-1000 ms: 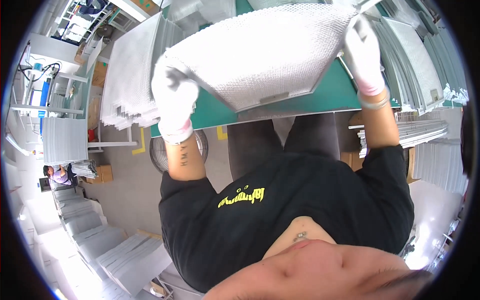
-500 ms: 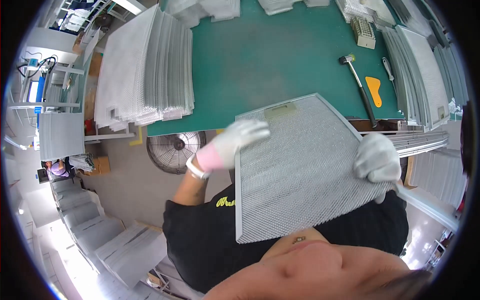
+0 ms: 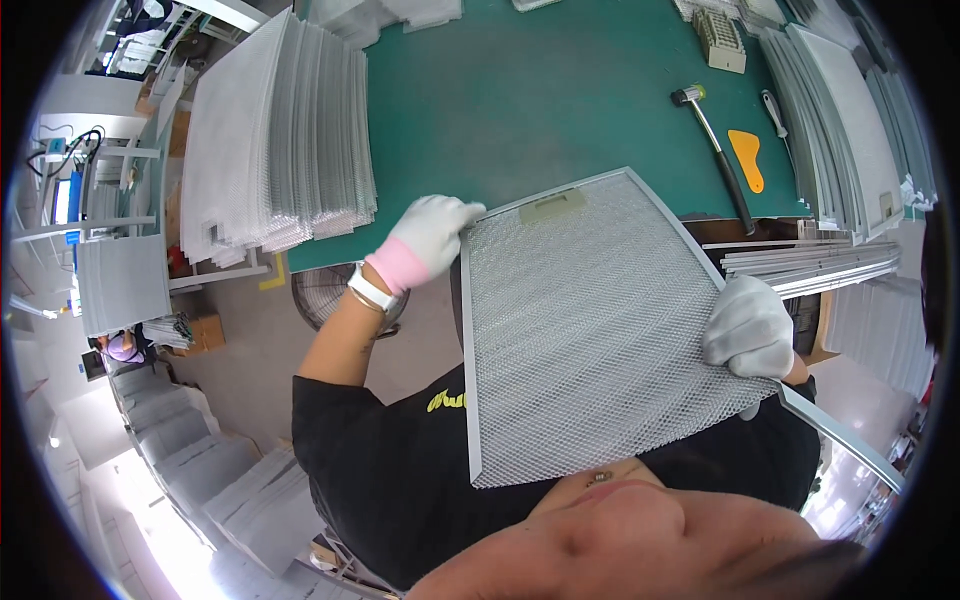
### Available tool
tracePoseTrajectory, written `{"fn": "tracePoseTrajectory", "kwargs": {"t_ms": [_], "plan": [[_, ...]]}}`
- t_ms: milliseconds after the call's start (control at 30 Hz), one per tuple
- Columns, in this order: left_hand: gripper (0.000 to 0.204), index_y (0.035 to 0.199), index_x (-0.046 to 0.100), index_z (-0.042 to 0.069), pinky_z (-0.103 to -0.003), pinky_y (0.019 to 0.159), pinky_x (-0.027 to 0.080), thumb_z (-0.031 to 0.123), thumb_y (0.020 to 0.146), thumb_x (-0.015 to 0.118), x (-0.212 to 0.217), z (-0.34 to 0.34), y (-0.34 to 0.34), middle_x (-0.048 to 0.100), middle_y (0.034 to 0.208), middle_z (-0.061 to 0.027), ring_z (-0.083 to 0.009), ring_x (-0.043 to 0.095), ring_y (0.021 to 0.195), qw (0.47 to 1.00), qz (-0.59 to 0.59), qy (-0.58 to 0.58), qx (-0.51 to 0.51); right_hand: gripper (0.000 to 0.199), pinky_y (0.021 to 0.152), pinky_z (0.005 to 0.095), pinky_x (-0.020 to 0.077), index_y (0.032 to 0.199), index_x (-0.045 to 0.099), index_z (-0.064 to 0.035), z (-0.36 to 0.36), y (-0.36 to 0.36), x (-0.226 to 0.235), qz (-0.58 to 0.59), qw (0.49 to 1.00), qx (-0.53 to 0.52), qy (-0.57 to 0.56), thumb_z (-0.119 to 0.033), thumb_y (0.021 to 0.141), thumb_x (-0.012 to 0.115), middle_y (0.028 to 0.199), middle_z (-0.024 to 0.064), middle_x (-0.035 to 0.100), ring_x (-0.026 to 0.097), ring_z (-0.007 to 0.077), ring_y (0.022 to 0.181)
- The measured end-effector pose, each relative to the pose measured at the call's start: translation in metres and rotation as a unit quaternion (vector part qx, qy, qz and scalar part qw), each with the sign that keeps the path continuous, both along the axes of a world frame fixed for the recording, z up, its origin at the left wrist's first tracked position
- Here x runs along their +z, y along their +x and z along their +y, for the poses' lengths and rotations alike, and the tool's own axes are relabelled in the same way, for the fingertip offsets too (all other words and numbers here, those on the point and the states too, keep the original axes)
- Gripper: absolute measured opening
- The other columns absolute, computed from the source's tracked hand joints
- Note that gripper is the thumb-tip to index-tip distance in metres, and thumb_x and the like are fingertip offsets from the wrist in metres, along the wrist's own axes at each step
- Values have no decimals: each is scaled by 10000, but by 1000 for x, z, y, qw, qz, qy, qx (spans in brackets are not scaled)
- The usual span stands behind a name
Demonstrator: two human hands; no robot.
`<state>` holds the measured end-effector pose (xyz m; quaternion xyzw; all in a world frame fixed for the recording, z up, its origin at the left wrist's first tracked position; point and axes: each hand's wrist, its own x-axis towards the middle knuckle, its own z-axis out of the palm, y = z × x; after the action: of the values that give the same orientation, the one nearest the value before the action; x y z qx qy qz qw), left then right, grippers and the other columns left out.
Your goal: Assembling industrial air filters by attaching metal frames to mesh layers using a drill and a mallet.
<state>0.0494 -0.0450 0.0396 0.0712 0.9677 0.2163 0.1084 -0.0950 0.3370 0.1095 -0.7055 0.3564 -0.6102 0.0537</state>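
A silver mesh filter panel (image 3: 590, 330) with a thin metal frame lies tilted in front of my chest, its far edge over the green table. My left hand (image 3: 428, 235), in a white glove with a pink cuff, is closed with its fingers at the panel's far left corner. My gloved right hand (image 3: 748, 328) is closed round the right edge, its fingertips partly hidden. From beside it a loose frame strip (image 3: 845, 440) sticks out to the lower right. The near edge of the mesh shows no frame. A pale recessed handle (image 3: 552, 205) sits near the far edge.
On the green table (image 3: 520, 95) lie a mallet (image 3: 720, 160), an orange scraper (image 3: 746, 160) and a white-handled tool (image 3: 774, 113). Mesh sheets (image 3: 270, 140) are stacked at left, framed panels (image 3: 840, 130) at right. Metal strips (image 3: 810, 265) lie below the right table edge; a floor fan (image 3: 325, 295) stands at left.
My left hand has moved from over the panel's left side outward to its far left corner, and its fingers have closed. My right hand keeps its grip. The view has shifted slightly.
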Motion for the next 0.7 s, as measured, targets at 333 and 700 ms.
{"fn": "tracePoseTrajectory", "kwargs": {"t_ms": [333,700], "plan": [[633,1509,378,-4,-470,1245,140,441,1063,320,-47,90,-114,328,1596,-208,-341,202,1525,956,-28,203,-211,423,494,213,518,924,506,-24,24,4,-24,68,997,-44,-17,-423,1056,463,829,115,673,700,139,750],[525,1366,527,-34,-413,1074,431,364,1034,439,13,46,-73,671,1240,-207,-328,629,1166,970,-23,240,-39,461,589,373,544,821,608,-23,-8,-21,11,37,994,-80,-72,-463,945,669,911,129,668,664,246,706]]}}
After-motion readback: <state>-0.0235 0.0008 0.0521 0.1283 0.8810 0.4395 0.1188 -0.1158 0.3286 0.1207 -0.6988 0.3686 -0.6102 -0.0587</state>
